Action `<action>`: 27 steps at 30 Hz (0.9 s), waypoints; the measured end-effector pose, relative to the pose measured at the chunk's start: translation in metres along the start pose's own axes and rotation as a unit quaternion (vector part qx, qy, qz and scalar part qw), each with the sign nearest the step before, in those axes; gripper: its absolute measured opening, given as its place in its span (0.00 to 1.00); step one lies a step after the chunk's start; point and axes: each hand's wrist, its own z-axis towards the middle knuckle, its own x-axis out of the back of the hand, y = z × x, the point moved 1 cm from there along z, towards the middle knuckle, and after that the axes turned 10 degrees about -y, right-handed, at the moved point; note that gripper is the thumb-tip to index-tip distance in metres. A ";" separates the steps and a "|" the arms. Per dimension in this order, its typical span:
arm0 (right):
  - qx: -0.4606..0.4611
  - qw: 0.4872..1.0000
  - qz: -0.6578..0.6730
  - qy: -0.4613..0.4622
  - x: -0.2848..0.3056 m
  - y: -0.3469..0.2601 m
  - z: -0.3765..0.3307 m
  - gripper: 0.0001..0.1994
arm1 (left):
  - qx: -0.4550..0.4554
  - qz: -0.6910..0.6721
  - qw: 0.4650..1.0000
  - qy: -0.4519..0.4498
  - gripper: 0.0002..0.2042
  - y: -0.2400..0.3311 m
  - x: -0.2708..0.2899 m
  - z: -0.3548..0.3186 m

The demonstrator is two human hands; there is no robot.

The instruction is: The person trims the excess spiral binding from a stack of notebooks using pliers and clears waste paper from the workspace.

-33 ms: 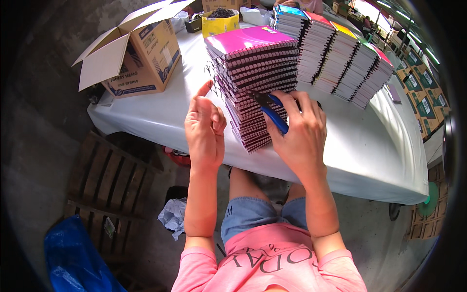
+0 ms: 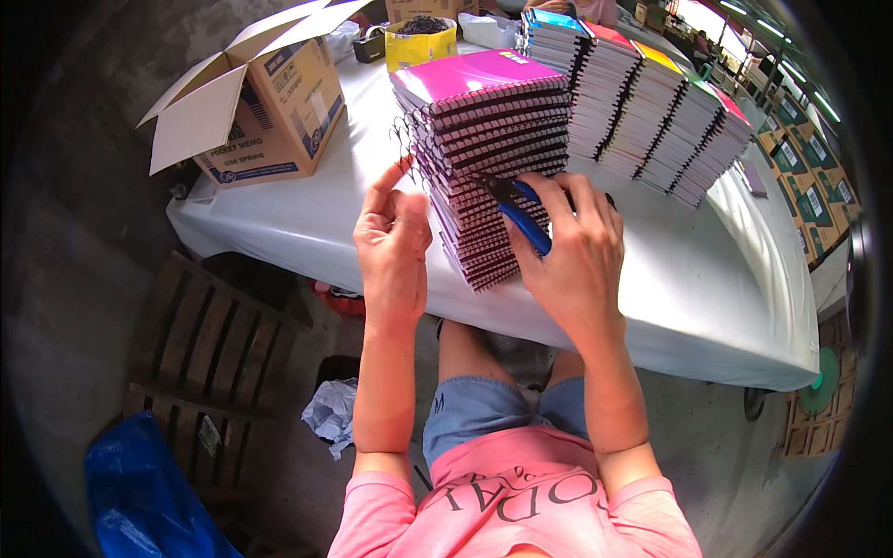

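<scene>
1. Gripping a pair of blue-handled cutters (image 2: 528,229), the right hand (image 2: 579,244) has its fingers wrapped round the handles, with the dark tips pointing up and left. They sit right in front of the notebook stack (image 2: 493,121), but can't tell if they're actually touching it.

2. The left hand (image 2: 393,244) is at the stack's left side, index finger sticking up and the other fingers curled in, thumb near them. That fingertip is right by some loose dark wire ends (image 2: 402,132) poking out past the bindings. Can't tell whether it's pinching one or just close.

3. As for the stack itself, it's a tall, slightly leaning pile of coil-bound notebooks, shiny magenta cover on top, near the front edge of a white-covered table (image 2: 716,298).

4. Behind it to the right there's a row of more notebook stacks (image 2: 642,104), tops in blue, red, yellow, green and so on.

5. Over on the left: an open cardboard box (image 2: 316,104), flaps up. Farther back, a yellow tub (image 2: 423,50) full of dark stuff.

6. Down on the floor: a slatted wooden pallet (image 2: 197,335) and some blue plastic sheeting (image 2: 149,493).
</scene>
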 end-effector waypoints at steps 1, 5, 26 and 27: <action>0.002 1.000 -0.002 0.000 0.000 0.001 0.000 0.21 | -0.005 0.080 0.997 0.001 0.18 -0.001 0.000 0.001; 0.005 1.000 -0.017 -0.013 -0.002 -0.005 0.002 0.21 | -0.042 0.157 0.986 0.025 0.12 -0.006 -0.007 0.004; 0.016 1.000 0.018 -0.011 0.002 0.002 0.007 0.22 | -0.082 0.230 0.970 0.008 0.12 0.003 -0.006 -0.002; 0.012 1.000 0.013 -0.012 0.000 0.000 0.007 0.22 | -0.075 0.216 0.974 0.009 0.12 0.003 -0.008 -0.003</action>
